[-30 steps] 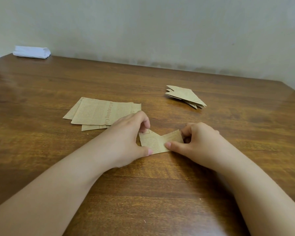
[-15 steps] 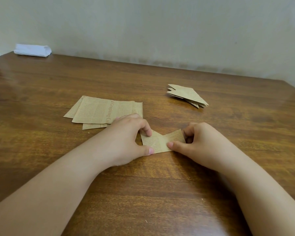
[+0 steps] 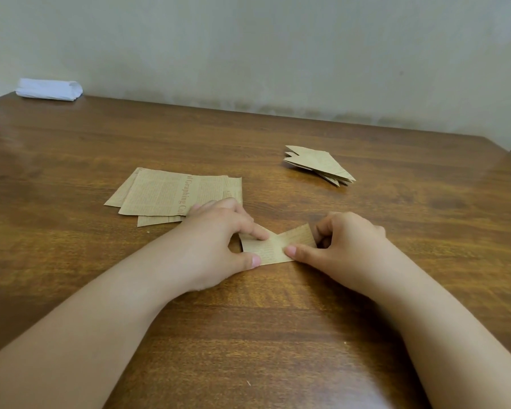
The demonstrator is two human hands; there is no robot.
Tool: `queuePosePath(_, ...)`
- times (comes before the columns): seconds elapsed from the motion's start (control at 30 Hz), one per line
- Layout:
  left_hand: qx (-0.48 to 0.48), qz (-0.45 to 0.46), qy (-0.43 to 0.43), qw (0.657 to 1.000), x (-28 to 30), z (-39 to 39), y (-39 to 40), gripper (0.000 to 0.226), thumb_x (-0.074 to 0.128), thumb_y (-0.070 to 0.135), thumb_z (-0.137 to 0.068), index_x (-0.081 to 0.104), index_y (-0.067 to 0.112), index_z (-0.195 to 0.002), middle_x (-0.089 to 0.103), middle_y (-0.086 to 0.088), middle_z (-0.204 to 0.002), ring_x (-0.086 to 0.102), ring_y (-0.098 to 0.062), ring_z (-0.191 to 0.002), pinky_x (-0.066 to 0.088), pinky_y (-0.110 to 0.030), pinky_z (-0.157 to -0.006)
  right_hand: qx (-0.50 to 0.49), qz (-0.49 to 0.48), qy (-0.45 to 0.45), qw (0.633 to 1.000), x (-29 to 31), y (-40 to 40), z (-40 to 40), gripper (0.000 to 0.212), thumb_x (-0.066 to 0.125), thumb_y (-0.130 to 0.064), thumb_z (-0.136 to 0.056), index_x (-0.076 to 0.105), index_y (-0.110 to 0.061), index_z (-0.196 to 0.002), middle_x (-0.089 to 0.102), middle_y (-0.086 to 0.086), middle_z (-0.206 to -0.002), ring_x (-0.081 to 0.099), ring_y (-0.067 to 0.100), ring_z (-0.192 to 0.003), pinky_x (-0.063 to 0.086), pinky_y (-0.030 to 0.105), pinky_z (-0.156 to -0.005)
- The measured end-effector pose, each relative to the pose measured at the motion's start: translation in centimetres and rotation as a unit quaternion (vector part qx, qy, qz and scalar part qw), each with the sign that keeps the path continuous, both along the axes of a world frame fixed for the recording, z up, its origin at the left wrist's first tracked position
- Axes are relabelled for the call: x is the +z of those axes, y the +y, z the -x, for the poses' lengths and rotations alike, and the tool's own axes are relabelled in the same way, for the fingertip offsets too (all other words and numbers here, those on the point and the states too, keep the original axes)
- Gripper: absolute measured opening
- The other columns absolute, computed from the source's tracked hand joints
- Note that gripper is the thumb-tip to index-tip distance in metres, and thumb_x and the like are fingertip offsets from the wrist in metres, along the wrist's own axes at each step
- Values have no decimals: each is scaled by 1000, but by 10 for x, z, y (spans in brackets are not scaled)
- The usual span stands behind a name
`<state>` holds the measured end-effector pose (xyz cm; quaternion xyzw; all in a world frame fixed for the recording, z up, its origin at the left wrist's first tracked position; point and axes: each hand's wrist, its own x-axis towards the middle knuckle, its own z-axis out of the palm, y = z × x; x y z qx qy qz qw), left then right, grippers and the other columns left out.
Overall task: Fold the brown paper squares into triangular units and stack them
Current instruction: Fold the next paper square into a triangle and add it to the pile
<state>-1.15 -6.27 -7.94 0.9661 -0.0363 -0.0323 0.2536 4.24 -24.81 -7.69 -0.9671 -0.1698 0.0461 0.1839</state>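
Folded paper piece [image 3: 278, 247] lies flat on the wooden table [image 3: 278, 335], just below frame centre, both flaps angled up into a V shape, printed text faintly visible. Left hand [image 3: 216, 243] pinches its left side: index finger pressed on top of the left flap, thumb at the lower edge, other fingers curled. Right hand [image 3: 345, 246] pinches the right side: thumb flat on the lower edge near the middle, curled fingers at the right flap's end. Both forearms run in from the lower corners. Unfolded paper sheets [image 3: 165, 196], loosely fanned, lie left of centre, just beyond the left hand, its knuckles overlapping their near right corner. Stack of finished triangles [image 3: 319, 165] sits right of centre, well apart from the hands. White folded cloth or paper [image 3: 49, 89] at upper left, against the wall [image 3: 278, 48].
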Motion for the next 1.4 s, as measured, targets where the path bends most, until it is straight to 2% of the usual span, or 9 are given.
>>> queuePosePath(0.17, -1, -6, -5, 1000, -3, -1, 1, 38, 66, 41, -85, 56, 51, -120, 42, 27, -120, 34, -6, -125, 22, -19, -100, -29, 32, -4, 999, 1, -8, -5, 48, 62, -65, -74, 55, -20, -61, 56, -8, -65, 47, 16, -90, 26, 34, -79)
queuePosePath(0.37, -3, -7, 2, 1000, -1, -2, 2, 43, 65, 41, -85, 52, 52, -124, 42, 25, -122, 34, -6, -125, 26, -22, -103, -34, 13, 30, 999, 2, -14, -8, 41, 61, -65, -75, 57, -25, -70, 56, -9, -71, 48, 16, -91, 28, 33, -79)
queuePosePath(0.57, 1, -12, 5, 1000, 0, -3, 1, 58, 64, 43, -85, 37, 51, -136, 40, 22, -123, 33, -8, -127, 28, -24, -104, -37, -47, 81, 995, 16, -29, -7, 31, 46, -50, -93, 66, -27, -90, 64, -3, -85, 60, 14, -75, 49, 30, -66)
queuePosePath(0.83, 3, 3, -2, 1000, 2, -1, -2, 66, 67, 40, -84, 31, 52, -138, 34, 27, -133, 31, -5, -130, 27, -28, -111, 15, -34, 88, 995, 12, -17, 4, 23, 71, -48, -77, 62, -26, -78, 59, -11, -70, 53, 4, -60, 43, 19, -54)
queuePosePath(1.03, -7, 20, -71, 997, 5, 3, -10, 56, 66, 38, -84, 37, 60, -127, 35, 43, -113, 25, 18, -97, 16, -20, -98, 40, -201, 30, 978, 12, -11, 12, 16, 73, -24, -79, 59, -23, -71, 60, -16, -57, 52, -3, -51, 40, 9, -49)
queuePosePath(1.17, 46, 181, -142, 972, 12, 5, -12, 13, 69, 34, -80, 64, 45, -76, 55, 36, -94, 47, 11, -94, 34, -13, -84, 104, -354, -71, 927, 14, -1, 24, 17, 76, -13, -74, 61, -21, -76, 63, -8, -70, 55, 5, -61, 43, 12, -58)
queuePosePath(1.23, 54, 290, -133, 946, 16, 6, -10, 10, 71, 27, -81, 73, 33, -74, 66, 15, -83, 56, 4, -82, 41, -6, -76, 132, -386, -94, 908, 13, 1, 26, 16, 78, -17, -76, 64, -23, -81, 65, -7, -73, 58, 10, -65, 45, 14, -61)
queuePosePath(1.33, 28, 399, -91, 912, 17, 6, -8, 16, 74, 28, -79, 74, 13, -84, 70, -11, -91, 65, -21, -91, 54, -31, -85, 131, -407, -117, 896, 13, 3, 26, 5, 69, -26, -81, 67, -27, -77, 65, -10, -72, 58, 10, -66, 43, 11, -60)
queuePosePath(1.4, 16, 451, -53, 891, 16, 7, -9, 22, 71, 25, -74, 74, 7, -85, 73, -9, -91, 68, -21, -92, 57, -30, -82, 120, -426, -103, 891, 13, 4, 27, 8, 65, -28, -81, 68, -26, -74, 65, -10, -70, 58, 10, -64, 43, 11, -57)
